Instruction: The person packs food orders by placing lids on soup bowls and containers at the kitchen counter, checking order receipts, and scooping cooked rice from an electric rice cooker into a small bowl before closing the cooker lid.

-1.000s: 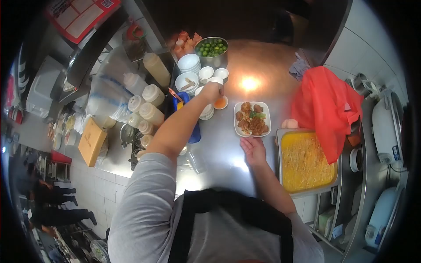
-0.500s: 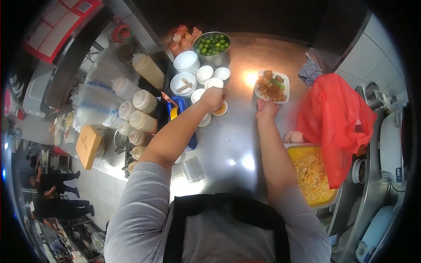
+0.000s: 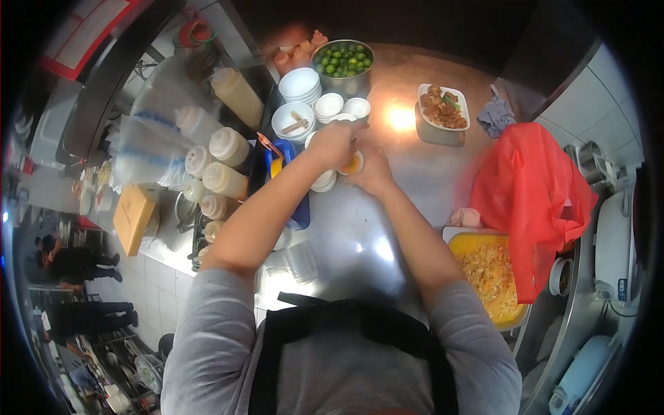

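My left hand (image 3: 329, 147) is closed, fingers pinched together among the stacked small white dishes; what it may hold is hidden. Beneath its fingertips is a small sauce cup (image 3: 353, 164) with orange sauce in it. My right hand (image 3: 373, 171) grips this cup from the right side, its fingers meeting my left hand's. Further back on the steel counter stands a white square dish (image 3: 465, 125) of browned fried pieces (image 3: 443, 111) with a bit of green, apart from both hands.
Stacked white bowls (image 3: 299, 84) and a metal pot of green limes (image 3: 344, 66) stand behind my hands. Squeeze bottles (image 3: 226, 180) and a blue container (image 3: 299, 214) are to the left. At right, a red bag (image 3: 532, 194) hangs over a yellow tray of crumbly food (image 3: 487, 270).
My right hand has let go of the dish of fried food and moved left to the sauce cup. That dish now stands a little further back. My left hand stays near the cup.
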`<action>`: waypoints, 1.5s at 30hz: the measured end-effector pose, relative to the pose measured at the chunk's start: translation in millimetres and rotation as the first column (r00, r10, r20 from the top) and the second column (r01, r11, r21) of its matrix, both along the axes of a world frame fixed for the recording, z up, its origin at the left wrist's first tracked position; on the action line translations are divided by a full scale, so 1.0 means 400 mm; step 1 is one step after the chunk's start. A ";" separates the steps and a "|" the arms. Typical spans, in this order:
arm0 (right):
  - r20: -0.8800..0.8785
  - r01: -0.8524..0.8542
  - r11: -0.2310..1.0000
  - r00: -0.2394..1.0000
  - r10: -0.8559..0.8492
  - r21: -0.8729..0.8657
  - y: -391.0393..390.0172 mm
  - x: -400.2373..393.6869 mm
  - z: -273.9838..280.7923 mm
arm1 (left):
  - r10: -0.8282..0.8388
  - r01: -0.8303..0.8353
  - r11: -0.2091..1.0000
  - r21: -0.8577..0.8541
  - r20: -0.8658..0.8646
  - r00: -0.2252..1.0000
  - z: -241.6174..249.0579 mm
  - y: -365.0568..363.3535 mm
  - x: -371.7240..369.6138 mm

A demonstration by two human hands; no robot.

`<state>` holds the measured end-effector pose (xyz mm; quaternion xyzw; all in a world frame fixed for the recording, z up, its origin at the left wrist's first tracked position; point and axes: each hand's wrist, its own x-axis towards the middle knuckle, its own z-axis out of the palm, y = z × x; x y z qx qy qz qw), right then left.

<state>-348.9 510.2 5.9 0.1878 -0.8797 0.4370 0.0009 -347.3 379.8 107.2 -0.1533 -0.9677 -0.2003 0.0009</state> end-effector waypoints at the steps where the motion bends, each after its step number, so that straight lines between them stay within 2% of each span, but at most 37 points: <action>1: 0.027 -0.029 0.997 0.999 0.027 0.067 -0.012 0.007 0.012 | 0.029 -0.014 0.993 0.121 -0.125 0.992 0.030 0.003 0.038; 4: 0.026 0.053 0.991 0.998 -0.057 0.123 -0.044 0.019 0.033 | 0.046 -0.011 0.986 0.166 -0.212 0.976 0.073 0.003 0.160; 7: 0.098 0.044 0.990 0.994 -0.057 0.130 -0.057 0.008 0.024 | -0.062 0.133 0.961 0.243 -0.282 0.957 0.088 -0.017 0.338; 8: 0.058 0.033 0.997 0.998 -0.037 0.068 -0.050 -0.002 0.000 | -0.127 0.200 0.947 0.251 -0.279 0.952 0.087 -0.032 0.398; 10: 0.064 0.039 0.993 0.997 -0.047 0.115 -0.031 -0.009 0.001 | -0.185 0.194 0.946 0.261 -0.058 0.981 0.078 -0.076 0.532; 12: 0.100 0.048 0.985 0.993 -0.065 0.164 -0.009 -0.028 0.012 | -0.111 0.104 0.955 0.278 0.008 0.994 0.032 -0.131 0.672; 14: 0.103 0.055 0.979 0.992 -0.076 0.195 0.016 -0.053 0.033 | 0.040 -0.121 0.936 0.329 0.244 0.969 -0.033 -0.206 0.825; 16: 0.087 0.067 0.977 0.993 -0.086 0.205 0.045 -0.089 0.042 | 0.332 -0.480 0.854 0.200 0.500 0.800 -0.099 -0.258 0.988; 18: 0.065 0.092 0.978 0.992 -0.106 0.189 0.073 -0.147 0.035 | 0.443 -0.674 0.711 0.201 0.617 0.651 -0.200 -0.311 1.161; 20: -0.001 0.123 0.982 0.992 -0.124 0.142 0.093 -0.210 0.014 | 0.509 -0.658 0.752 0.028 0.610 0.608 -0.336 -0.351 1.386; 21: -0.051 0.159 0.975 0.987 -0.153 0.152 0.098 -0.238 0.003 | 0.544 -0.780 0.625 -0.043 0.741 0.394 -0.379 -0.356 1.487; 23: -0.187 0.192 0.969 0.969 -0.162 0.156 0.113 -0.301 -0.024 | 0.537 -0.658 0.688 -0.306 0.824 0.179 -0.536 -0.400 1.675; 24: -0.271 0.178 0.973 0.953 -0.133 0.150 0.118 -0.336 -0.045 | 0.530 -0.645 0.676 -0.356 0.843 0.089 -0.555 -0.390 1.724; 25: -0.285 0.164 0.985 0.948 -0.142 0.053 0.118 -0.370 -0.074 | 0.517 -0.635 0.659 -0.403 0.856 -0.006 -0.564 -0.352 1.769; 26: -0.174 0.126 0.991 0.978 -0.115 0.052 0.128 -0.413 -0.106 | 0.511 -0.694 0.606 -0.388 0.859 -0.034 -0.543 -0.334 1.782; 27: -0.229 0.147 0.984 0.966 -0.120 0.103 0.145 -0.481 -0.167 | 0.500 -0.748 0.551 -0.371 0.864 -0.059 -0.500 -0.334 1.762; 28: -0.226 0.110 0.994 0.969 -0.103 0.021 0.144 -0.495 -0.178 | 0.513 -0.817 0.450 -0.361 0.853 -0.094 -0.485 -0.326 1.754; 29: -0.147 0.097 0.995 0.984 -0.100 -0.031 0.135 -0.485 -0.158 | 0.520 -0.871 0.350 -0.345 0.845 -0.126 -0.473 -0.323 1.745; 30: -0.119 0.164 0.984 0.981 -0.155 0.064 0.127 -0.499 -0.163 | 0.546 -0.880 0.330 -0.342 0.830 -0.118 -0.443 -0.320 1.721; 32: -0.062 0.188 0.963 0.982 -0.180 0.193 0.111 -0.502 -0.142 | 0.572 -0.900 0.288 -0.328 0.812 -0.113 -0.424 -0.325 1.698; 35: -0.297 0.147 0.956 0.953 -0.067 0.254 0.118 -0.557 -0.198 | 0.528 -0.919 0.235 -0.315 0.835 -0.151 -0.439 -0.335 1.704; 37: -0.018 -0.021 0.984 1.000 0.024 0.178 0.090 -0.501 -0.073 | 0.489 -0.906 0.250 -0.342 0.852 -0.187 -0.448 -0.347 1.708; 38: -0.048 -0.021 0.984 0.998 0.030 0.175 0.086 -0.488 -0.037 | 0.484 -0.883 0.329 -0.333 0.863 -0.145 -0.506 -0.368 1.752; 39: -0.079 -0.021 0.985 0.996 0.035 0.172 0.082 -0.477 -0.002 | 0.510 -0.870 0.357 -0.340 0.851 -0.123 -0.517 -0.389 1.759; 41: -0.465 0.144 0.962 0.885 -0.021 0.231 0.105 -0.496 0.033 | 0.554 -0.835 0.423 -0.353 0.830 -0.069 -0.528 -0.443 1.757; 42: -0.485 0.129 0.974 0.874 -0.025 0.183 0.098 -0.453 0.094 | 0.580 -0.859 0.382 -0.340 0.812 -0.064 -0.540 -0.481 1.756; 44: -0.522 0.089 0.992 0.852 -0.030 0.088 0.031 -0.247 0.339 | 0.635 -0.908 0.287 -0.304 0.770 -0.057 -0.541 -0.567 1.744; 45: -0.539 0.069 0.996 0.842 -0.032 0.048 0.019 -0.191 0.408 | 0.648 -0.934 0.256 -0.248 0.761 -0.025 -0.547 -0.612 1.742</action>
